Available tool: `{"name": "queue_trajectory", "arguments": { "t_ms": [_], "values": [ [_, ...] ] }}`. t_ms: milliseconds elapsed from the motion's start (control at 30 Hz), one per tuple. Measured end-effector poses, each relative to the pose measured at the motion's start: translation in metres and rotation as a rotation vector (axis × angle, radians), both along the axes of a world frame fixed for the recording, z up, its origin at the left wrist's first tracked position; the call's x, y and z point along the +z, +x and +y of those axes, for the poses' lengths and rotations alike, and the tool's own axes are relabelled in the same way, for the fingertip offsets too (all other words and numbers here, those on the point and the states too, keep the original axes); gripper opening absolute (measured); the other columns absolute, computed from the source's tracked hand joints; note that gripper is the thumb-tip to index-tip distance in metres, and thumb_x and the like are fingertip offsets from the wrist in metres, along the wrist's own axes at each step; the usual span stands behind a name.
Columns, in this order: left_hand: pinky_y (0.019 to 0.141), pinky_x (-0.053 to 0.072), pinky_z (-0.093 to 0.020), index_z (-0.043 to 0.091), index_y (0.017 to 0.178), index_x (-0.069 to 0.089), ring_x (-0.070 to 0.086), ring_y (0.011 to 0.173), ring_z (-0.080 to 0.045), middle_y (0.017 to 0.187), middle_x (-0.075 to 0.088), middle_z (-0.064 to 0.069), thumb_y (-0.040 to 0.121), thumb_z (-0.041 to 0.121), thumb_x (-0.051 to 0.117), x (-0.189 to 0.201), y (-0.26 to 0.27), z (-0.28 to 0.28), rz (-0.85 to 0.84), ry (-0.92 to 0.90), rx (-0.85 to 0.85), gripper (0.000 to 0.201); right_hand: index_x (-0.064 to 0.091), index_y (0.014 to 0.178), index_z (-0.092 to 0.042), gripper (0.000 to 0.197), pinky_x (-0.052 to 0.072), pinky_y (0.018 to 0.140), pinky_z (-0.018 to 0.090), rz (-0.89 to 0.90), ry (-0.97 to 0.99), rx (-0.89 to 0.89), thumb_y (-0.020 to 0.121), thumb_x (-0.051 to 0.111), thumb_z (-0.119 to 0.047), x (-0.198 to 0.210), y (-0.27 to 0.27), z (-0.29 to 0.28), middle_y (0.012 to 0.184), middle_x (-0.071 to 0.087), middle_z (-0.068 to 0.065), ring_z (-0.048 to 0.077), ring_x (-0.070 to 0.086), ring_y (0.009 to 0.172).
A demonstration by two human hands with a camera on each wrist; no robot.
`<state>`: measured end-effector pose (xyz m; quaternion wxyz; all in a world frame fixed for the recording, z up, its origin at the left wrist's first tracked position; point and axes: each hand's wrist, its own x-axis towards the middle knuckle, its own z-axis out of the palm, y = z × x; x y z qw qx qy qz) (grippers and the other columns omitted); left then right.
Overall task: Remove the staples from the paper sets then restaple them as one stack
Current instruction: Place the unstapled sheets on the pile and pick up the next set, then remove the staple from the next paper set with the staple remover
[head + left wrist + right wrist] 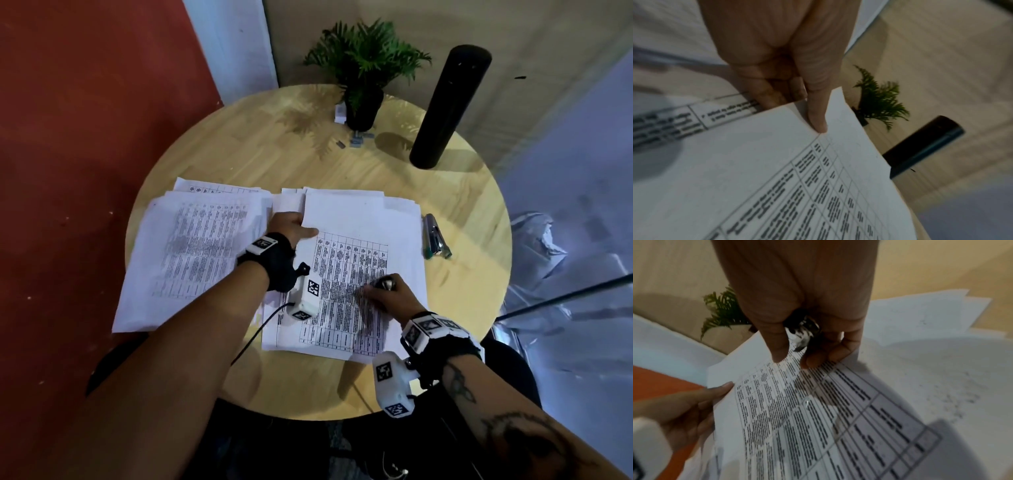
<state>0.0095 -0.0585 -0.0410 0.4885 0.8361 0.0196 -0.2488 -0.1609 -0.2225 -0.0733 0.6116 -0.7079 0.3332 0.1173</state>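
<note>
A round, pale wooden desk (342,164) fills the middle of the frame. A red wall (85,120) covers the left side, a beige wall (428,31) runs along the top, and a glass panel (582,178) stands at right.

Head view: high, facing down and forward over the round table (394,178). Wrist views: close, low, looking along the fingers across the printed sheet (777,186) toward the far potted plant (723,308). All three share both.
</note>
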Motion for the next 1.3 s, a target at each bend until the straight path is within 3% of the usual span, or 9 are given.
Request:
{"name": "queue_trajectory", "arguments": {
  "t_ms": [167, 267, 367, 433, 800, 933, 1067, 1167, 1300],
  "values": [
    [0.059, 0.048, -0.017, 0.009, 0.067, 0.058, 0.057, 0.049, 0.004, 0.054, 0.064, 0.013, 0.073, -0.009, 0.073, 0.027, -0.002, 0.004, -0.141, -0.208, 0.023, 0.024, 0.064, 0.086, -0.001, 0.009, 0.048, 0.081, 0.037, -0.185, -0.271, -0.335, 0.084, 0.066, -0.009, 0.025, 0.003, -0.024, 0.097, 0.06, 0.023, 0.018, 0.054, 0.08],
    [0.06, 0.052, -0.013, 0.011, 0.071, 0.06, 0.061, 0.053, 0.005, 0.055, 0.067, 0.015, 0.073, -0.013, 0.07, 0.049, -0.008, 0.006, -0.178, -0.361, 0.046, 0.026, 0.046, 0.123, -0.003, 0.054, 0.048, 0.088, 0.042, -0.226, -0.217, -0.506, 0.08, 0.07, -0.027, 0.044, 0.013, -0.043, 0.13, 0.035, 0.023, 0.024, 0.05, 0.096],
    [0.064, 0.053, -0.015, 0.01, 0.071, 0.06, 0.063, 0.058, 0.002, 0.061, 0.07, 0.012, 0.073, -0.013, 0.069, 0.077, -0.01, 0.008, -0.22, -0.474, 0.042, 0.025, 0.039, 0.115, -0.021, 0.033, 0.042, 0.046, 0.019, -0.386, 0.109, -0.578, 0.089, 0.06, -0.018, 0.073, 0.027, -0.061, 0.094, 0.064, 0.01, 0.011, 0.059, 0.055],
    [0.064, 0.052, -0.016, 0.011, 0.068, 0.057, 0.063, 0.058, 0.001, 0.061, 0.07, 0.011, 0.074, -0.013, 0.069, 0.093, -0.013, 0.009, -0.243, -0.515, 0.043, 0.027, 0.045, 0.101, -0.018, 0.016, 0.037, 0.041, 0.015, -0.496, 0.287, -0.558, 0.093, 0.051, -0.005, 0.1, 0.034, -0.068, 0.06, 0.065, -0.007, 0.005, 0.059, 0.047],
    [0.068, 0.051, -0.017, 0.008, 0.092, 0.067, 0.067, 0.074, -0.003, 0.075, 0.072, 0.012, 0.075, -0.003, 0.073, 0.149, -0.046, 0.016, -0.393, -0.589, 0.035, 0.021, 0.048, 0.091, -0.023, 0.029, 0.031, 0.035, 0.01, -0.66, 0.374, -0.39, 0.078, 0.063, -0.002, 0.182, 0.021, -0.055, 0.055, 0.064, -0.009, -0.001, 0.05, 0.039],
    [0.088, 0.038, -0.025, 0.016, 0.074, 0.068, 0.049, 0.105, -0.02, 0.106, 0.053, 0.001, 0.064, 0.035, 0.082, 0.161, -0.043, 0.027, -0.867, -0.211, 0.078, 0.025, 0.045, 0.086, -0.025, 0.03, 0.032, 0.036, 0.01, -0.692, 0.395, -0.389, 0.085, 0.056, 0.003, 0.2, 0.015, -0.052, 0.056, 0.064, -0.009, 0.001, 0.054, 0.043],
    [0.108, 0.027, -0.023, 0.025, 0.066, 0.065, 0.031, 0.134, -0.016, 0.144, 0.04, -0.009, 0.062, 0.037, 0.082, 0.194, -0.047, 0.036, -0.917, -0.256, 0.04, 0.021, 0.044, 0.087, -0.025, 0.029, 0.031, 0.036, 0.011, -0.723, 0.379, -0.37, 0.087, 0.055, 0.002, 0.22, 0.008, -0.05, 0.057, 0.063, -0.01, 0.001, 0.055, 0.046],
    [0.089, 0.045, -0.023, 0.005, 0.072, 0.067, 0.056, 0.101, -0.006, 0.111, 0.061, -0.012, 0.059, 0.035, 0.082, 0.214, -0.055, 0.041, -0.865, -0.41, -0.023, 0.036, 0.045, 0.086, -0.025, 0.03, 0.031, 0.035, 0.012, -0.751, 0.38, -0.368, 0.086, 0.055, 0.003, 0.236, 0.002, -0.047, 0.055, 0.063, -0.01, 0.001, 0.054, 0.044],
    [0.068, 0.041, -0.013, 0.018, 0.073, 0.055, 0.051, 0.066, 0.007, 0.071, 0.057, 0.018, 0.067, 0.004, 0.081, 0.236, -0.075, 0.041, -0.872, -0.553, -0.059, 0.031, 0.044, 0.086, -0.025, 0.031, 0.032, 0.034, 0.01, -0.761, 0.465, -0.44, 0.078, 0.063, -0.002, 0.247, -0.005, -0.04, 0.054, 0.063, -0.01, -0.001, 0.054, 0.042]
  ]
}}
